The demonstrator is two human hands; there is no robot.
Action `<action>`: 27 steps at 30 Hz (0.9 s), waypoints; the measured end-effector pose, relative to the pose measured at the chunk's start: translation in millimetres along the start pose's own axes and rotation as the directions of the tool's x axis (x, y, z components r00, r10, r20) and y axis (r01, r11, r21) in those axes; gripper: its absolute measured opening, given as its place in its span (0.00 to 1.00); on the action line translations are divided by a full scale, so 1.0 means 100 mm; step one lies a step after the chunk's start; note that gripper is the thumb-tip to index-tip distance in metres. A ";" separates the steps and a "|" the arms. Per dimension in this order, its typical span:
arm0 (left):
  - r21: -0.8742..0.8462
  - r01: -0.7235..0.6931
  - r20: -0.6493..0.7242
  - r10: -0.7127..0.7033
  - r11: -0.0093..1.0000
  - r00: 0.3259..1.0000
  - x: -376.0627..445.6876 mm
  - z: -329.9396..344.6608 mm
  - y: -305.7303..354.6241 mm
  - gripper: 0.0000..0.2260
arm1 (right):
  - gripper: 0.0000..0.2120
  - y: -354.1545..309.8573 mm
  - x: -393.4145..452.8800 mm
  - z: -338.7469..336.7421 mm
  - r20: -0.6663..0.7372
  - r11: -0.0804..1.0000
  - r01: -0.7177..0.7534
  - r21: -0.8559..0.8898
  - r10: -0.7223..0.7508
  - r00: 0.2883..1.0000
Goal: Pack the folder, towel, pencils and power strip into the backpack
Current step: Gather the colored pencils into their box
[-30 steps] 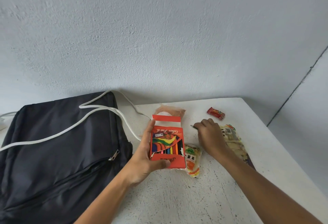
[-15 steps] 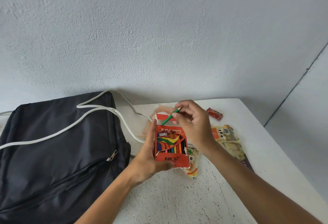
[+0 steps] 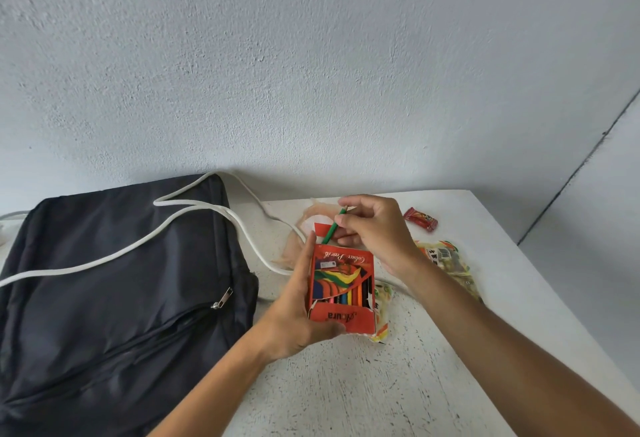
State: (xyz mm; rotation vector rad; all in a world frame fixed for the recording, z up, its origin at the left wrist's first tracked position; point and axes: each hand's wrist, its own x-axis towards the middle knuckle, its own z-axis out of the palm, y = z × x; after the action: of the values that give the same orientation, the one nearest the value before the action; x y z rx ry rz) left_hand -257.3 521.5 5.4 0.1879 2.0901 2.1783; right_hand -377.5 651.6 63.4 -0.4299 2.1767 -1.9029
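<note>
We look down at our two bare hands over a speckled white table [image 3: 346,384]. Our left hand [image 3: 298,312] grips an orange box of colour pencils [image 3: 341,286], held upright just above the tabletop, thumb along its left edge and the remaining fingers wrapped behind and under it. The box's flap is open at the top, and coloured pencils show through its window. Our right hand [image 3: 375,232] sits just above the box's open top, its fingertips [image 3: 343,220] pinched together on a green pencil [image 3: 333,227]. The pencil slants down toward the opening, its lower end at the flap; we cannot tell whether it is inside.

Left of our left hand lies a black backpack [image 3: 114,298], flat on its side, its zip pull [image 3: 223,298] on the side nearest our thumb. A white cord [image 3: 114,256] crosses the backpack and runs behind the box. Beneath and to the right of our right wrist lie snack packets [image 3: 450,263], and beyond our right knuckles a small red wrapped sweet [image 3: 420,219].
</note>
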 end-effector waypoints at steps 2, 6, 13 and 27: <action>0.006 -0.006 0.021 0.006 1.000 1.000 0.00 0.02 0.00 0.56 | 0.11 -0.01 0.00 -0.01 0.055 0.997 -0.025 -0.073 0.029 0.998; 0.010 0.002 0.029 -0.003 1.000 1.000 0.00 0.02 0.01 0.56 | 0.10 -0.02 0.01 0.03 0.080 0.976 -0.017 -0.218 0.035 0.996; -0.006 0.004 0.016 -0.004 1.000 1.000 0.03 0.02 -0.01 0.56 | 0.04 -0.07 -0.11 0.10 0.081 0.940 0.033 -0.340 -0.006 0.997; -0.033 0.009 0.017 -0.008 0.999 1.000 0.01 0.03 -0.04 0.55 | 0.08 -0.06 -0.12 0.11 0.154 0.846 0.003 -0.533 0.094 0.984</action>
State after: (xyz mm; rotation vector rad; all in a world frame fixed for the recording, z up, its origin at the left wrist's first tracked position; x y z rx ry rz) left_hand -257.8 525.2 1.1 0.1938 2.0408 2.1969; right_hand -361.5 645.1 67.8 -0.6023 2.5393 -1.1505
